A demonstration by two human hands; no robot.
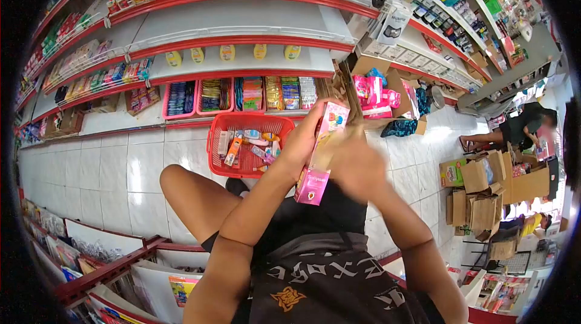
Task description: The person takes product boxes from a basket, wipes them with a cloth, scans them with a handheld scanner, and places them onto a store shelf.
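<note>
My left hand [302, 141] is wrapped round a long pink toothpaste box [314, 185], which stands tilted in front of my lap. Printed lettering shows on both the upper end and the lower end of the box. Close against its right side is my right hand [361, 169], smeared by motion, so its fingers do not show clearly. A pale yellowish blur covers the middle of the box; I cannot make out what it is. Just left of the box, a red plastic basket [213, 153] on the floor holds several tubes, small bottles and boxes.
Shelves [242, 16] with red edges run across the front, with yellow bottles [227, 53] on one. Pink trays [165, 101] of sachets line the bottom. Pink packs fill a carton [357, 65]. At right, a person [525, 130] is near cardboard boxes [484, 203].
</note>
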